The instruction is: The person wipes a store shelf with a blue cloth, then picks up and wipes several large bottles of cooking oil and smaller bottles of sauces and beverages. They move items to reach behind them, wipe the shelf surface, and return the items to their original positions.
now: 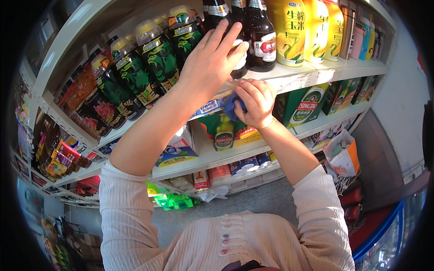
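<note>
My left hand (212, 61) is raised over the upper shelf with its fingers spread. It covers part of a dark brown glass beer bottle (240, 69); whether it touches the glass I cannot tell. Another brown beer bottle (262, 42) stands upright just right of it. A blue cloth (232, 107) is bunched in my right hand (256, 101), whose fingers lie over the front edge of the white shelf (291, 81). Under that hand, a label strip (208, 107) with writing runs along the shelf edge.
Black-and-green drink bottles (157, 61) stand in rows left of my hand. Yellow corn-juice bottles (290, 34) and metal flasks (347, 34) stand to the right. Green Tsingtao cartons (308, 105) fill the shelf below. A paper bag (342, 159) hangs at the right end, above red fire extinguishers (352, 211).
</note>
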Demonstrator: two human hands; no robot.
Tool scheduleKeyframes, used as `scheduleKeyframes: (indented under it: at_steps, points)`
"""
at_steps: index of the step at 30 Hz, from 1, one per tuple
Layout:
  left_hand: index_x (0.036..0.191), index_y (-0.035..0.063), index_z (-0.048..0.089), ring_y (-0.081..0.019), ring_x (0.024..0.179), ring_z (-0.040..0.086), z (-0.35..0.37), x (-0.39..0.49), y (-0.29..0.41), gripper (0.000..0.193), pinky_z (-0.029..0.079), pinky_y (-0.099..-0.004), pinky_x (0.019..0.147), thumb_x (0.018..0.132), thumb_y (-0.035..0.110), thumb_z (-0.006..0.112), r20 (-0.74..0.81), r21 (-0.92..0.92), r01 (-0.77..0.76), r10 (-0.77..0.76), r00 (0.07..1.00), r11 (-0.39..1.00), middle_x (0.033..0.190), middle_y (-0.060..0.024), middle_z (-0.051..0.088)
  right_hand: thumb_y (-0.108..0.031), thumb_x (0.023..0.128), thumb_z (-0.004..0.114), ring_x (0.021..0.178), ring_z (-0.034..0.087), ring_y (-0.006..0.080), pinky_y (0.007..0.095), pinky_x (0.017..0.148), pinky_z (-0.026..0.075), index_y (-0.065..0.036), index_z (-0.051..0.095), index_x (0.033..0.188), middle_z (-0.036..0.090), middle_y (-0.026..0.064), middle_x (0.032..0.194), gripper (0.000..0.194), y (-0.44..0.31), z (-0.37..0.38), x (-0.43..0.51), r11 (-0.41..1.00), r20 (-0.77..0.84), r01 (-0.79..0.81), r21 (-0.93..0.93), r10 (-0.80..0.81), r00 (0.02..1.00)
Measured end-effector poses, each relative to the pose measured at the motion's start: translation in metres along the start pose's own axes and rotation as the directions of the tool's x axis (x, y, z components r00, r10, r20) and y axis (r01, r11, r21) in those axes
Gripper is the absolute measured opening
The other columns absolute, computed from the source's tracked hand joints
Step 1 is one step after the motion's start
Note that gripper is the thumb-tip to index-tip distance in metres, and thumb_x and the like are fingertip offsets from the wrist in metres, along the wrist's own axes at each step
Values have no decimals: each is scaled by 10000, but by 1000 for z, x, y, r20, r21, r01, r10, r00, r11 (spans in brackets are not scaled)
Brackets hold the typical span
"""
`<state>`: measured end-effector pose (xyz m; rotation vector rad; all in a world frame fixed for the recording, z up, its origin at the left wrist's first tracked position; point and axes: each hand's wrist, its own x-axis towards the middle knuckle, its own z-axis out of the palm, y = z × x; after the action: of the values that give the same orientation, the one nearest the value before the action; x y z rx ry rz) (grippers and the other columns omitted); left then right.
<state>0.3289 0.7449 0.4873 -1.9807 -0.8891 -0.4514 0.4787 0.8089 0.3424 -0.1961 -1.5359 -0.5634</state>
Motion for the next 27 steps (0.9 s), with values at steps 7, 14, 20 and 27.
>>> scheduleKeyframes:
  at_steps: [7, 14, 20, 27]
  points:
    - [1542, 162, 501, -400, 1535, 329, -28, -50, 7, 973, 263, -577, 1242, 677, 295, 927, 82, 211, 268, -290, 954, 940, 1672, -172, 348, -173, 625, 778, 933, 697, 289, 442, 813, 557, -52, 742, 1052, 721, 105, 1118, 445, -1, 2, -4, 999, -14, -7, -48, 7, 1000]
    - [1539, 167, 491, -392, 1538, 332, -23, -61, -7, 991, 246, -542, 1259, 666, 296, 940, 93, 198, 239, -261, 961, 951, 1670, -238, 312, -209, 668, 768, 1000, 687, 295, 462, 901, 520, -73, 748, 1087, 726, 89, 1150, 441, 0, 5, -12, 998, -10, -16, -58, 16, 1000]
    - [1540, 173, 495, -381, 1542, 326, -23, -58, -5, 961, 243, -513, 1269, 689, 280, 929, 102, 206, 221, -245, 964, 953, 1680, -205, 310, -204, 680, 760, 998, 687, 307, 462, 894, 521, -61, 751, 1089, 725, 97, 1155, 434, 2, 4, -12, 999, 33, -23, -35, 24, 999]
    - [1570, 152, 461, -402, 1554, 290, -49, -91, -12, 1023, 256, -544, 1252, 677, 286, 942, 4, 187, 393, -401, 916, 900, 1694, -204, 284, -197, 752, 728, 1002, 685, 322, 463, 893, 514, -39, 746, 1111, 732, 120, 1175, 393, 3, 4, -15, 999, 27, 1, -53, 0, 1000]
